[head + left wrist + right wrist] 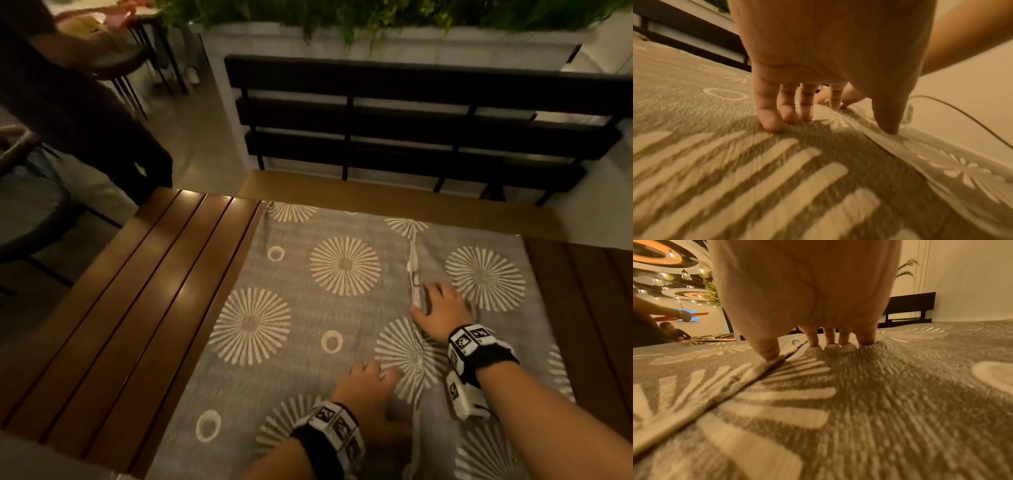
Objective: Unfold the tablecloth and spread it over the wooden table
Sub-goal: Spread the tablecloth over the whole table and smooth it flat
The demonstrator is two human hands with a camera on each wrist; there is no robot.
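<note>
While the grey tablecloth (pixel 308 308) with its pale starburst pattern lies on the slatted wooden desk (pixel 144 291), bare slats show to its left and right. A raised seam (pixel 414 274) runs down the cloth. The left hand (pixel 368 387) rests on the cloth just left of the seam, fingers (pixel 768 118) straight, tips down. The right hand (pixel 440 308) lies farther up, fingers spread flat, thumb (pixel 770 352) touching the seam. A dark bench (pixel 411 120) stands beyond.
</note>
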